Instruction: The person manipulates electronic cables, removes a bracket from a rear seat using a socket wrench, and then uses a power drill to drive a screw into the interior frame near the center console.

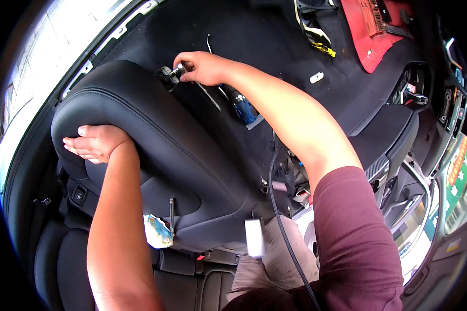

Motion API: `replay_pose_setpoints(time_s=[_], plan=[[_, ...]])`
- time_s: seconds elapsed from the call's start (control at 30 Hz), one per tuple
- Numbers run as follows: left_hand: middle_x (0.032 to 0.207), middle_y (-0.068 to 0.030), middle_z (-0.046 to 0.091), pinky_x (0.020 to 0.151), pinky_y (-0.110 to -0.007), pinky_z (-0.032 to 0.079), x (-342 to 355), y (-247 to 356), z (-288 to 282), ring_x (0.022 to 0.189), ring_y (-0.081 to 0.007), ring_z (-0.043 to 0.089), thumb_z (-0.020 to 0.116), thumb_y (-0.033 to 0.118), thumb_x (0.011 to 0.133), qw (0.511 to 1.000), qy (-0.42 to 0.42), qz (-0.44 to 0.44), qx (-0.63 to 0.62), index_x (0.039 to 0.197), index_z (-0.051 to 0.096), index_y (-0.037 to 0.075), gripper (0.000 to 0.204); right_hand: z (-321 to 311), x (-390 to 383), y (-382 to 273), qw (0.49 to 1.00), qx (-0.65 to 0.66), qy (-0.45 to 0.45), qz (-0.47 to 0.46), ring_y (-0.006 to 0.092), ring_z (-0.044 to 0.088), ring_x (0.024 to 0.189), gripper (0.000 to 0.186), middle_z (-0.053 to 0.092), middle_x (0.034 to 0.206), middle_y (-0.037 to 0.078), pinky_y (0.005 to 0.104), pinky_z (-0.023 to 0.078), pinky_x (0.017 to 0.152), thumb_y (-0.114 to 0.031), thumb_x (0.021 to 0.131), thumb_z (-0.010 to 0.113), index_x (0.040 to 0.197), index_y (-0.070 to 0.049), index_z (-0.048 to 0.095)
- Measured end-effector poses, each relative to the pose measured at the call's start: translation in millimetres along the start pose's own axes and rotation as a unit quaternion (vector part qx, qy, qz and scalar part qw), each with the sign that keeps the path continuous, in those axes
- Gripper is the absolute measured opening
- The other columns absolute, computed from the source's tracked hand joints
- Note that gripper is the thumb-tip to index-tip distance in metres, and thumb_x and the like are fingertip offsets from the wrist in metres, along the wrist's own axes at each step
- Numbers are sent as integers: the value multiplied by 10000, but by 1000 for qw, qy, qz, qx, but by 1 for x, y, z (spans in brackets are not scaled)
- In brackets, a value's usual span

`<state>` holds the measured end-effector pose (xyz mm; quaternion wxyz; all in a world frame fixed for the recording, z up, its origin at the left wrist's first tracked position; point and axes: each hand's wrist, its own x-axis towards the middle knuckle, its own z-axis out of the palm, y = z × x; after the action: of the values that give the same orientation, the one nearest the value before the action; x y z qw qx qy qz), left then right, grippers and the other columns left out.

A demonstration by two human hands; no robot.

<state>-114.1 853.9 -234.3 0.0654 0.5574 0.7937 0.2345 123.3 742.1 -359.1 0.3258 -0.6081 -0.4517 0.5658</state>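
- Head view: I'm looking into a car, where a black cable (279, 207) hangs down in front of the worker's lap and the right forearm crosses over the floor, hiding part of it.
- Past that arm, a red sheet (358, 31) lies with an orange piece (370, 18) on top; a yellow connector (324, 49) and a small white piece (316, 78) sit near it.
- A blue tool (242, 110) lies on the floor, just beside the right forearm.
- Lower down there's a crumpled packet (158, 231) by a metal bar (172, 215), and a blurred white card (254, 237) close to the worker's legs.
- The black car seat (155, 124) takes up the left half of the view, smooth and rounded, with stitched seams along its edge.
- The left hand (99, 144) is spread on that seat, gripping nothing.
- The right hand (205, 67) has its fingers closed around a small metal piece (181, 68), silvery, beside a black fitting (167, 79) at the seat's far edge.
- Outside, a green sign (457, 181) bears coloured writing.
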Motion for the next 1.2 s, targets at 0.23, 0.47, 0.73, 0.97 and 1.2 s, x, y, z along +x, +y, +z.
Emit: replay_pose_setpoints(time_s=[0.23,0.47,0.73,0.97,1.2], plan=[[1774,-116,317,1308,-534,218,3,-11,4,1631,-316,294,316,515,1116,1000,29,4,2,1700,334,111,710,0,-10,-41,976,-205,77,6,331,737,1035,296,753,1055,166,410,558,927,-89,959,752,1246,-136,701],[1799,-128,241,1340,-510,155,-2,-1,-4,1667,-309,201,255,516,1128,1000,-8,-6,7,1729,249,111,725,-20,0,-14,943,111,-93,299,142,727,737,295,776,909,93,271,565,639,-272,1022,773,1101,2,697],[1796,-130,247,1341,-513,154,0,-2,-4,1665,-310,206,254,511,1128,1000,-5,-12,13,1727,245,104,725,-11,-35,9,968,-223,101,-57,388,729,1052,269,776,1032,157,458,571,909,49,845,640,1037,-91,766],[1759,-132,332,1312,-524,216,2,-8,4,1623,-331,298,323,507,1111,999,34,8,-1,1692,339,97,711,-53,-42,78,889,-141,400,173,381,756,1016,153,789,1007,177,454,591,905,-58,836,694,963,-90,773],[1793,-136,257,1341,-516,157,0,-1,-2,1657,-324,229,263,511,1124,1000,0,-1,6,1717,268,92,726,-34,-71,116,827,-166,478,243,420,698,1223,416,747,1264,239,465,536,1072,-117,859,684,1268,-47,720]])
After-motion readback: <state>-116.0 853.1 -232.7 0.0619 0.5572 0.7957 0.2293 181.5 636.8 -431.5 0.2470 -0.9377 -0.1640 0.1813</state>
